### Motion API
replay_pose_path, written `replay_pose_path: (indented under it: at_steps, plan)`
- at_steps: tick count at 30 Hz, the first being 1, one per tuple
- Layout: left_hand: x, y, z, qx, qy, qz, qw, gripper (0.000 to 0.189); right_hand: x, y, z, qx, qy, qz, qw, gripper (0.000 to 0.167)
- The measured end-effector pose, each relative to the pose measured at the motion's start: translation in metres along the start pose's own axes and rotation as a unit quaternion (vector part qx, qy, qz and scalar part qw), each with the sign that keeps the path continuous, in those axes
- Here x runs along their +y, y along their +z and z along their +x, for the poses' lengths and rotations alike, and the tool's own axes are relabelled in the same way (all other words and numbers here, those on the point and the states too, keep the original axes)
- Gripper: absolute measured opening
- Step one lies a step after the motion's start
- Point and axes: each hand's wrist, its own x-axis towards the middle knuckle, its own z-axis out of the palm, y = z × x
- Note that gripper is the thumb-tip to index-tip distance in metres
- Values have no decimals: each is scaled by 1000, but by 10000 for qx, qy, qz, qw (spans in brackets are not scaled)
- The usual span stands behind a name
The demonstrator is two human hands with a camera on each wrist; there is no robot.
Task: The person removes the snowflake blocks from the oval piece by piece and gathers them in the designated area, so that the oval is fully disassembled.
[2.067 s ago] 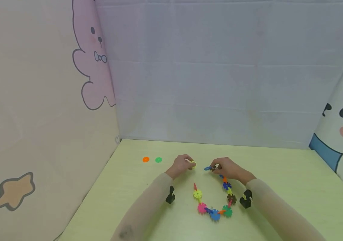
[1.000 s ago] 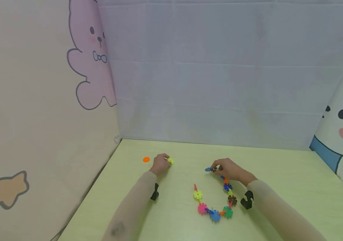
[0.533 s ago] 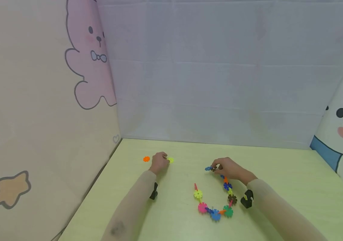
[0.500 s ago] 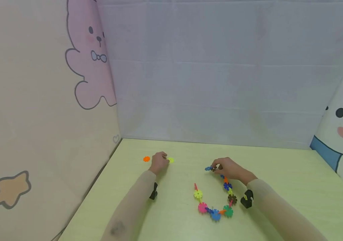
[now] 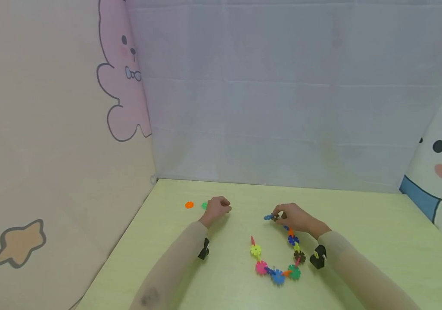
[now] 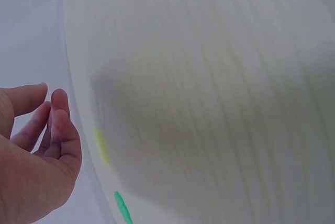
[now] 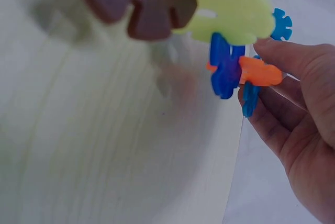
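My right hand (image 5: 296,216) pinches the far end of a chain of notched plastic discs (image 5: 278,277), by a brown disc (image 5: 275,217) with a blue disc (image 5: 268,217) beyond it. The chain curves over the table in an open loop, ending at a red disc (image 5: 253,240) on the left. My left hand (image 5: 216,209) holds nothing, its fingers loosely bent just above the table. In the left wrist view a yellow disc (image 6: 101,146) and a green disc (image 6: 123,208) lie beside that hand. The yellow one is hidden from the head view.
An orange disc (image 5: 189,205) lies left of the green one on the pale table (image 5: 360,241). A white cloth backdrop (image 5: 283,94) rises behind the table, and a printed cloth (image 5: 50,150) stands along its left side.
My left hand carried the yellow disc leftward, put it down near the green disc and let go, then shifted slightly right. The green disc shows again. My right hand has stayed in place.
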Motion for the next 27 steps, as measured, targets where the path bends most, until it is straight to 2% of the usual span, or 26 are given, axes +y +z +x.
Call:
replay_pose_path:
  at_steps: [5, 11, 20, 27]
  plan:
    - [11, 13, -3, -240, -2, -3, 9997, 13, -1, 0, 1, 6, 21, 65, 10000, 17]
    - [17, 27, -3, -428, 130, 30, 9990, 13, -2, 1, 0, 7, -12, 92, 10000, 17]
    - [28, 41, -9, -677, 16, -44, 9977, 13, -6, 1, 3, 48, -46, 78, 9999, 16]
    - [34, 53, -7, -1030, 372, -276, 9936, 19, -4, 3, 6, 64, -199, 71, 9998, 16]
